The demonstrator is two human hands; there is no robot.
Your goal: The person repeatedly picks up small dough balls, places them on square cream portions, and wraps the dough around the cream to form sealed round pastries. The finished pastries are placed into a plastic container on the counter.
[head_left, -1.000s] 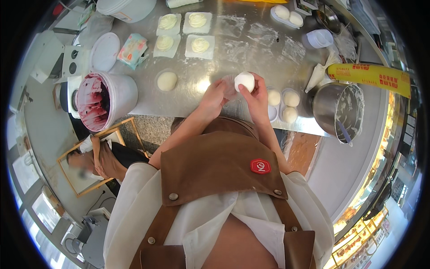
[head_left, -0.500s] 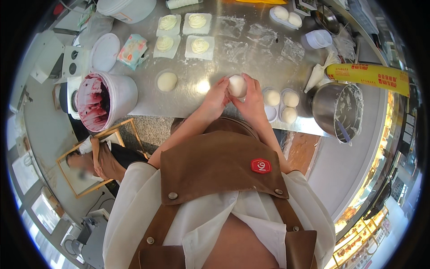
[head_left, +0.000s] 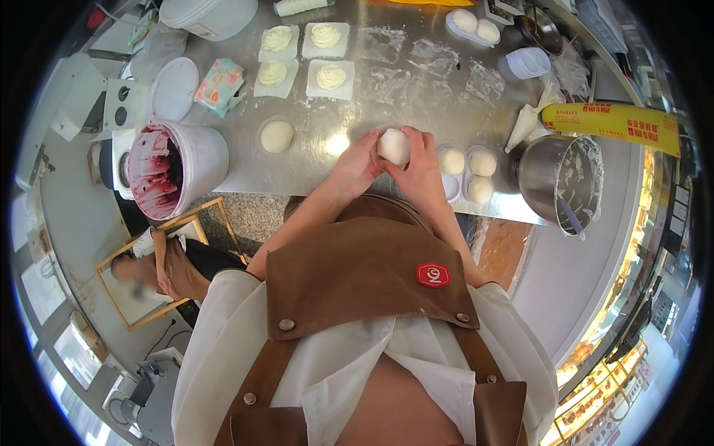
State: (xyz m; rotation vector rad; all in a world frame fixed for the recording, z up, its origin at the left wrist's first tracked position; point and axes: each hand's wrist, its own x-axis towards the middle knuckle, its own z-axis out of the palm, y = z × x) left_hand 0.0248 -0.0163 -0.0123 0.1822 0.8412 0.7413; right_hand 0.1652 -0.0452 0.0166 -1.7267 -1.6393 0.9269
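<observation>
I see the bare left hand (head_left: 358, 161) and bare right hand (head_left: 421, 163), fingers curled, pinching one smooth white ball (head_left: 394, 146) between them (pale round balls (head_left: 482, 163) sit rightward) over the shiny steel table (head_left: 305, 162).

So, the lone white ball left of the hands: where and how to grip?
Likely opposite sides of the lone white ball, from above: it's round, handleless, and sits apart on the metal table. The left hand is nearer, but it's cupping the held ball.
</observation>
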